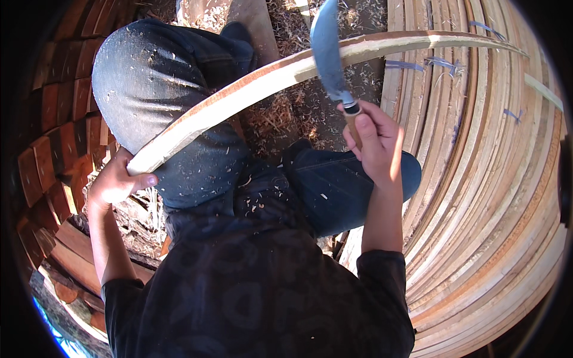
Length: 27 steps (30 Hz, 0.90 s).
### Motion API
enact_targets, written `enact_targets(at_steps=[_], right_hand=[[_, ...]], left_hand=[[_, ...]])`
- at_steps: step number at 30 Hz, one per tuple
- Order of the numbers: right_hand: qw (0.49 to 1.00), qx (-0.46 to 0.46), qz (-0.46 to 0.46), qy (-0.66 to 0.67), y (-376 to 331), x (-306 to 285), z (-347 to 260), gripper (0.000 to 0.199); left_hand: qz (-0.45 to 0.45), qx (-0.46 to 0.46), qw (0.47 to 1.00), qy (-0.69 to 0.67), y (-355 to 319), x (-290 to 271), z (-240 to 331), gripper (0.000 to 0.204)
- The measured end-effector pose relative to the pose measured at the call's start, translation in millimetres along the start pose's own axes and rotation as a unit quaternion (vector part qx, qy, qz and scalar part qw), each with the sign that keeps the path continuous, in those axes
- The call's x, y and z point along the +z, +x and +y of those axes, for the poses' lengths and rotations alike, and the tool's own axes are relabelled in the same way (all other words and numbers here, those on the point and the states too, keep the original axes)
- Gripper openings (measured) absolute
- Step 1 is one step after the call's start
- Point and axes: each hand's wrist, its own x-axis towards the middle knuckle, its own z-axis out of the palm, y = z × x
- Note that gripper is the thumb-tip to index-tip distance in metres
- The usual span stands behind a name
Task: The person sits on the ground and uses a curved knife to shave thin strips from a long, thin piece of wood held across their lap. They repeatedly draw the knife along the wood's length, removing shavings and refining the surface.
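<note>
Two hands work one long wooden slat point(286, 74) across the person's knee point(173, 89).
The left hand point(119, 179) is closed around the slat's near end, beside the knee; the right hand point(376, 140) is clenched on a knife point(330, 56) whose blade crosses the slat, near stacked slats point(477, 179).

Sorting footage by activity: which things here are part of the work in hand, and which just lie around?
In use:
left hand gripping the wooden strip
right hand holding the blade

Lying about:
stacked slats
wood shavings
reddish blocks
</note>
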Motion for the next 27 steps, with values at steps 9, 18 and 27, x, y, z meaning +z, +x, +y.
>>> enact_targets(at_steps=[9, 18, 27], right_hand=[[0.993, 0.076, 0.083, -0.019, 12, -22, -12, 0.037], [0.992, -0.024, -0.070, -0.106, 3, -15, 6, 0.035], [0.999, 0.028, -0.013, -0.041, -2, -19, 0, 0.032]], left_hand=[[-0.030, -0.062, 0.997, -0.016, -4, -8, -3, 0.075], [-0.046, -0.060, 0.997, 0.011, 1, -9, 3, 0.069], [-0.007, -0.079, 0.997, 0.018, -1, -7, -1, 0.071]])
